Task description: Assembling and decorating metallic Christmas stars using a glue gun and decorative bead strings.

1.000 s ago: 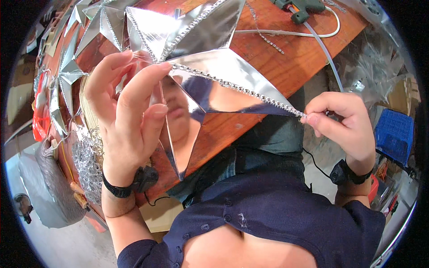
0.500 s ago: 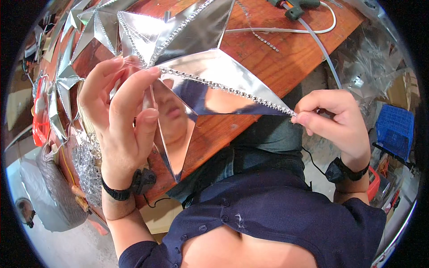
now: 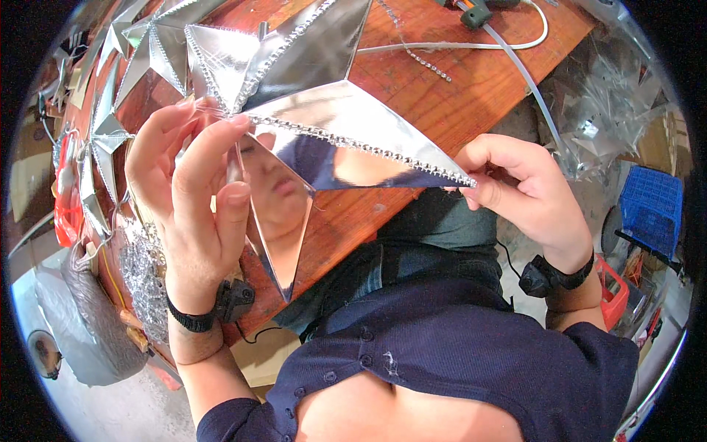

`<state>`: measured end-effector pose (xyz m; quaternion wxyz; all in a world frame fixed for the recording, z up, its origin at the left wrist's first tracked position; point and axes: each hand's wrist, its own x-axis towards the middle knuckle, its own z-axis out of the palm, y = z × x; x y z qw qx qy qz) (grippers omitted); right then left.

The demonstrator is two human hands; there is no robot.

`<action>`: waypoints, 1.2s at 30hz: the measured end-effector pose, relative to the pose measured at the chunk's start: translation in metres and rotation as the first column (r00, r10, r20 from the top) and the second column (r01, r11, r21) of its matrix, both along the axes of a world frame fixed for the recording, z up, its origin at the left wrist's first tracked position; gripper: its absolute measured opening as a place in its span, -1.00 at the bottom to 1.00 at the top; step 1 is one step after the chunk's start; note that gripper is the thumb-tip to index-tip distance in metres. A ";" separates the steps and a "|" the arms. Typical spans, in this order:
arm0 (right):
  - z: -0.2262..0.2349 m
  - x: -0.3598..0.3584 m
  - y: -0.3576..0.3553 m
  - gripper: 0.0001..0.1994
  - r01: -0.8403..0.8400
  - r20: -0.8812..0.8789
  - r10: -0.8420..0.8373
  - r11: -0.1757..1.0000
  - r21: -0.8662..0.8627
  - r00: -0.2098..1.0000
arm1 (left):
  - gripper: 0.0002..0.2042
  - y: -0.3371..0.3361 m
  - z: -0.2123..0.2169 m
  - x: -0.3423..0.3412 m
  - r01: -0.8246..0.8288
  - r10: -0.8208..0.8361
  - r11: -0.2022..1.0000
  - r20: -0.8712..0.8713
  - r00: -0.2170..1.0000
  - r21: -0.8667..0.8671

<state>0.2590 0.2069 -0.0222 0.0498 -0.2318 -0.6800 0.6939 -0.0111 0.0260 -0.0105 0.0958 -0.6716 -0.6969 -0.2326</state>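
Note:
A large mirrored silver star point(image 3: 324, 103) with folded, pointed arms is held up over the table edge. A silver rhinestone chain point(image 3: 353, 142) lies along the ridge of its right arm, from the centre to the tip. My left hand point(image 3: 195, 184) curls around the star's centre, index fingertip at the chain's inner end and thumb lower down by another arm. Thin clear strands stretch by its fingertips. My right hand point(image 3: 526, 188) pinches the tip of the right arm at the chain's outer end, thumb in front and fingers partly hidden behind.
Smaller silver stars point(image 3: 158, 55) lie at the left of the wooden table point(image 3: 471, 88). A loose rhinestone strand point(image 3: 427, 62) and a glue gun point(image 3: 475, 13) with a white cord are at the back. A blue basket point(image 3: 649, 210) stands right; a grey bag point(image 3: 96, 324) sits left.
The star has shifted slightly left. My right hand has moved left and in against the arm's tip, its fingers now going behind it. My left hand stays at the centre.

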 end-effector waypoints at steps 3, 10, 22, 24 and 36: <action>0.000 -0.002 0.000 -0.84 0.004 0.002 -0.004 1.000 -0.002 1.000 | -0.49 -0.001 -0.001 -0.001 -0.001 0.001 1.000 0.013 1.000 0.004; -0.009 -0.001 0.004 -0.80 -0.015 -0.042 0.015 1.000 -0.014 0.999 | -0.59 0.005 -0.006 -0.001 0.023 -0.029 0.994 0.053 0.998 0.104; 0.056 0.000 0.059 -0.74 -0.022 0.039 -0.021 0.509 0.861 0.999 | -0.51 0.001 0.022 0.004 0.010 -0.005 0.999 -0.131 0.991 0.036; 0.062 -0.035 0.059 -0.71 0.017 -0.052 0.066 0.451 0.892 0.996 | -0.50 -0.003 0.032 0.006 0.007 -0.002 1.000 -0.256 0.967 0.019; 0.069 -0.139 0.073 -0.65 -0.131 0.108 0.556 0.001 0.991 0.824 | -0.71 0.000 0.051 -0.001 0.157 -0.052 0.979 0.579 0.814 -0.133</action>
